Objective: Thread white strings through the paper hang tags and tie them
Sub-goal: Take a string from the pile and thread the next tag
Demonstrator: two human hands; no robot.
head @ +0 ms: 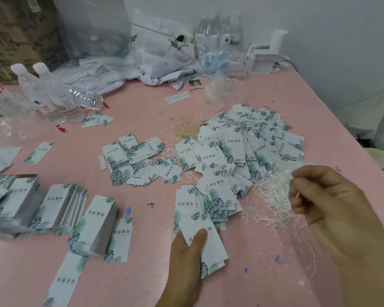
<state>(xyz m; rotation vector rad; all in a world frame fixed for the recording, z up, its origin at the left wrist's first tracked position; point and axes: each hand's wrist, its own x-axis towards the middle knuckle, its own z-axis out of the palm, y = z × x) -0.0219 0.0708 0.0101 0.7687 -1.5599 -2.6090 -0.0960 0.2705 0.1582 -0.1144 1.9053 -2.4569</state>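
Head view, stringing in progress. Left hand (192, 247) gripping a small stack of paper hang tags (211, 247), thumb pressing the printed face, fingers curled beneath. Right hand (326, 209) pinching a white string (297, 195) between thumb and forefinger, other fingers curling loosely, just beside the loose tangle of strings (273, 196) on the pink table (264, 251).

Handling, by judgement: tags probably light, stiff card, slick-faced and inclined to fan apart, so best holding by the lower end, leaving the punched top free; hole not discernible here. String probably limp and fine, snagging readily on its neighbours; best taking near one end and drawing clear slowly.

Heap of tags with strings showing (248, 147) lying beyond both hands; plain stacks (60, 209) at left. Table's right edge (350, 138) running near the right hand; bare pink surface remaining between and below the hands.
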